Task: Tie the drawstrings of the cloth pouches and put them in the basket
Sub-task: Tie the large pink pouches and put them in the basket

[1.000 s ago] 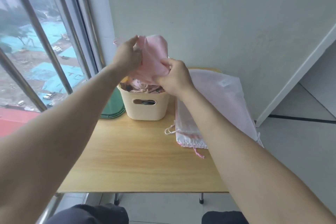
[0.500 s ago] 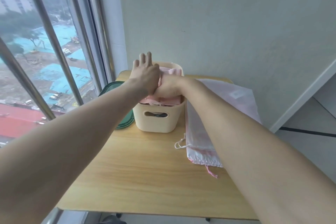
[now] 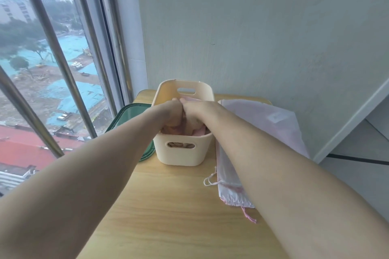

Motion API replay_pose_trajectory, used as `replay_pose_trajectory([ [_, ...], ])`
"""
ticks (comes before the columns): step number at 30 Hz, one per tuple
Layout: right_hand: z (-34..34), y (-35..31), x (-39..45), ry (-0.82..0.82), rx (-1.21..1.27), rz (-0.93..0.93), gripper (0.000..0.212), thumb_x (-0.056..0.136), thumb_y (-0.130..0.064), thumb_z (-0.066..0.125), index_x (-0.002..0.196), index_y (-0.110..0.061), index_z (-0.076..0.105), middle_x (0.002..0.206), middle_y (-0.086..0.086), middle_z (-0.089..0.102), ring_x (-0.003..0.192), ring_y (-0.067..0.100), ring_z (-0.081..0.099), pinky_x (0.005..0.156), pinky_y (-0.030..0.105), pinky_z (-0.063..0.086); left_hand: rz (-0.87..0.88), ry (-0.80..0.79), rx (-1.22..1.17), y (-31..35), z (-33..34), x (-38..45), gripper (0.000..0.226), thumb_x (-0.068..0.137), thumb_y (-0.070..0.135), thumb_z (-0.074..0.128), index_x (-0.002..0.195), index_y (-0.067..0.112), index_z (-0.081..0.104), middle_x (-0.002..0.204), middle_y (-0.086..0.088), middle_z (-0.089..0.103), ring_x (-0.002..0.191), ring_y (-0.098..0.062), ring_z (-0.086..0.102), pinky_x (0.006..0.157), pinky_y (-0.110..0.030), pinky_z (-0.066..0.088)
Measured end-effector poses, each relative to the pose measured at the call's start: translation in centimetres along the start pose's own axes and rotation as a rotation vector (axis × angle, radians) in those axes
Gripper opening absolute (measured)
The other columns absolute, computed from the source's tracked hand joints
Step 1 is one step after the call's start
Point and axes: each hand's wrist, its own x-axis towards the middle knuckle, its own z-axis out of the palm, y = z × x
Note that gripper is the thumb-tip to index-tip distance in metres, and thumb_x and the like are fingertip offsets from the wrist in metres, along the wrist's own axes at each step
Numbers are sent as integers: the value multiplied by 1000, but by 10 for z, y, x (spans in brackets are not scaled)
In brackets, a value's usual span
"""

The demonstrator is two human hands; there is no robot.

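Head view, pink pouch crumpled, inside basket

Wooden table, barred window, pale wall

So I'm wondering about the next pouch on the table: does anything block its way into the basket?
No solid barrier shows. The flat pouch lies right beside the basket, on its right. But both hands, left hand and right hand, fill the basket's opening, pressing pink cloth down, so little free space shows inside.
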Motion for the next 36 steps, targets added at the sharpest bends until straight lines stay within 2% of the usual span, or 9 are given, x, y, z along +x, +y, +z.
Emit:
replay_pose_trajectory([
  [3,0,7,-8,189,-239,-112,72,82,-20,81,136,-11,35,125,5,57,104,26,63,76,36,49,13,55,-30,0,-2,-10,17,90,8,54,73,9,51,64,-10,55,48,-21,52,42,-20,44],
  [6,-1,2,-15,268,-463,-114,43,99,-34,56,139,-24,46,132,-2,62,125,26,57,110,53,31,22,112,45,1,-1,-12,19,89,10,59,71,14,54,78,-7,58,68,-21,55,65,-26,52],
  [9,-20,6,-32,170,-521,-89,45,95,-53,59,127,-22,59,126,1,62,125,27,51,114,71,12,59,320,223,6,-10,-17,15,79,14,68,71,10,56,85,-7,49,89,-22,45,88,-31,46],
  [14,-40,32,-62,181,-181,-115,82,65,-57,88,134,-25,59,132,-2,62,117,22,60,103,43,49,100,420,135,15,-25,-38,29,76,-6,62,59,10,44,74,-8,52,62,-21,45,44,-28,32],
  [20,-42,60,-97,454,94,-200,49,78,-34,84,120,-18,66,122,2,66,110,21,63,96,36,51,187,656,-63,52,-29,-69,31,81,-2,49,106,6,65,104,-11,67,84,-31,62,66,-39,52],
  [24,-14,102,-117,534,172,-87,24,83,-34,76,99,-17,71,104,-1,70,97,20,66,88,35,55,500,826,-157,80,-1,-96,27,86,9,48,108,12,62,104,-5,68,86,-29,63,66,-39,51],
  [27,16,135,-133,597,259,4,15,87,-27,71,96,-15,72,94,-4,70,94,20,67,86,35,55,645,766,-186,95,40,-110,25,81,14,47,103,13,61,91,-5,69,78,-32,63,63,-43,52],
  [33,83,180,-162,497,399,118,13,82,-28,79,84,-18,71,84,-7,68,85,16,65,71,26,47,431,330,65,90,122,-111,38,87,17,50,124,11,53,121,-10,57,112,-34,56,89,-40,48],
  [36,110,195,-169,407,358,166,34,73,-41,86,100,-27,70,106,-4,67,103,16,63,89,32,49,425,246,215,81,147,-106,39,91,28,52,128,15,53,125,-10,52,117,-33,49,98,-42,43],
])
